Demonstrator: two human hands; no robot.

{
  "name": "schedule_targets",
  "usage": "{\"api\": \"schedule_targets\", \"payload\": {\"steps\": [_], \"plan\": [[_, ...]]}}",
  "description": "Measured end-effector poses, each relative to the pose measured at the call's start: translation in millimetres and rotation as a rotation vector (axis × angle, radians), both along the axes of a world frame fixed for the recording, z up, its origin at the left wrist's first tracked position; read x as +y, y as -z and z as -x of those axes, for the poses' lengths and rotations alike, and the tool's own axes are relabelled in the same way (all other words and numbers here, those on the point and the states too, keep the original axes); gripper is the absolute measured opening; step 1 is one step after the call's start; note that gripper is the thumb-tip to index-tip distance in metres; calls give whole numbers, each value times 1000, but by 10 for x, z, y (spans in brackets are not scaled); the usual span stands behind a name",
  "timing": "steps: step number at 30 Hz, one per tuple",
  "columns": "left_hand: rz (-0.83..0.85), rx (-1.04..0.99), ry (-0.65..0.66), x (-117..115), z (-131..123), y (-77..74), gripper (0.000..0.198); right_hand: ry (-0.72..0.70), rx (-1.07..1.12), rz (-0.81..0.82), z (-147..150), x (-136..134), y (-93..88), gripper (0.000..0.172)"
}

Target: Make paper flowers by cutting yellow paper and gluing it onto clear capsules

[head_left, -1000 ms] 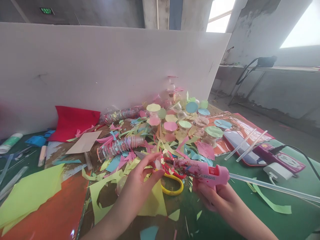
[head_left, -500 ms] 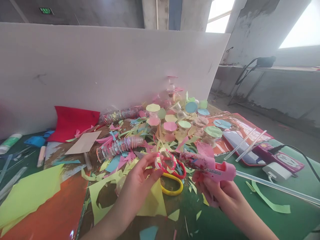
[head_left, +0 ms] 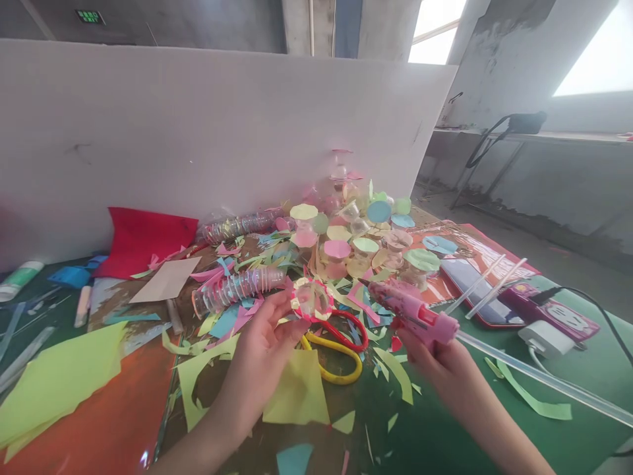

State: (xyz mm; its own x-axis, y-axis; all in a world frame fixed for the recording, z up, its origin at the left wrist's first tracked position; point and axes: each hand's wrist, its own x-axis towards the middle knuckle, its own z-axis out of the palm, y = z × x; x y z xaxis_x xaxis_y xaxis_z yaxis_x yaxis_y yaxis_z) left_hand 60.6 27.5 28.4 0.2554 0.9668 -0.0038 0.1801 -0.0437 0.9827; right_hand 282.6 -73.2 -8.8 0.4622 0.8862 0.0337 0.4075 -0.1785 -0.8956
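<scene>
1 pink glue gun [head_left: 408, 309] in R hand [head_left: 431, 356]

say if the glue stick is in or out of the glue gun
In: the clear glue stick enters the rear of the pink glue gun, a long length showing behind.

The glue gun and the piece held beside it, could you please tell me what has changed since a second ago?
The right hand has drawn the glue gun up and rightward, its nozzle now apart from the clear piece. The left hand has turned that piece, so its pink-edged ring shows more fully. Neither hand let go; the scissors stayed put.
</scene>
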Motion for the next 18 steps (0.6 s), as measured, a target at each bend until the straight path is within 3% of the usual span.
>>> {"api": "schedule_targets", "payload": {"steps": [3, 7, 9, 18], "plan": [[-42, -26, -33, 21, 38, -26, 50, -175, -403, -67, -176, -46, 38, 33], [-15, -17, -58, 27, 90, -65, 48, -130, -949, -125, -419, -167, 209, 34], [-11, -6, -76, 20, 105, -97, 50, -146, -1090, -87, -497, -223, 302, 33], [-45, -37, -101, 40, 128, -139, 48, -280, -982, -72, -634, -360, 408, 37]]}}
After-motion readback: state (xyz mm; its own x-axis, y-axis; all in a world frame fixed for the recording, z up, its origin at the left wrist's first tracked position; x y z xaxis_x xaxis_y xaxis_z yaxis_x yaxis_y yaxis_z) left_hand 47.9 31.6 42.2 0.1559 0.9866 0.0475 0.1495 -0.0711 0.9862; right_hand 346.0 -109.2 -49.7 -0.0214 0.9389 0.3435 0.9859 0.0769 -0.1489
